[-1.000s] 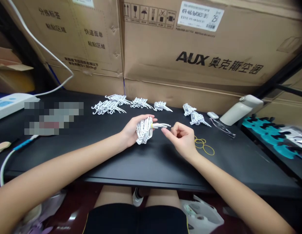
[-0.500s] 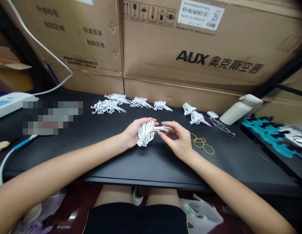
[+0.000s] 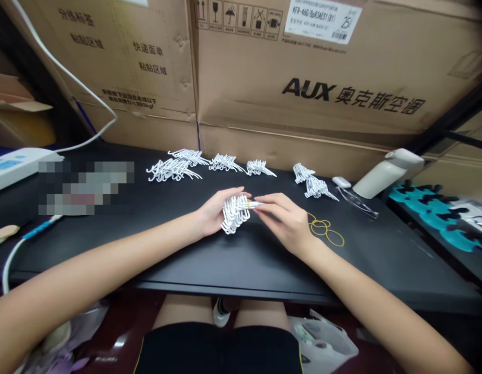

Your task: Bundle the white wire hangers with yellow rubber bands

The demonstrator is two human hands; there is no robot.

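Note:
A bundle of white hooks (image 3: 235,214) lies in my left hand (image 3: 216,212), whose fingers wrap behind it. A yellow rubber band circles the bundle near its straight ends. My right hand (image 3: 286,221) pinches those straight ends from the right, its fingertips close to the band. Several yellow rubber bands (image 3: 334,238) rest on the black table (image 3: 225,265), just right of my right wrist. Behind my hands, more piles of white hooks (image 3: 173,169) stand in a row, with another pile (image 3: 319,188) at the right.
Large cardboard boxes (image 3: 244,98) back the table. At the right are a white bottle (image 3: 385,174), glasses (image 3: 358,202), a small white case (image 3: 341,182) and teal items (image 3: 428,215). A power strip (image 3: 23,166) and a white cable (image 3: 75,78) are at the left.
The fingers of my right hand have closed in on the straight ends of the bundle, now covering more of them. The bundle has turned slightly in my left hand.

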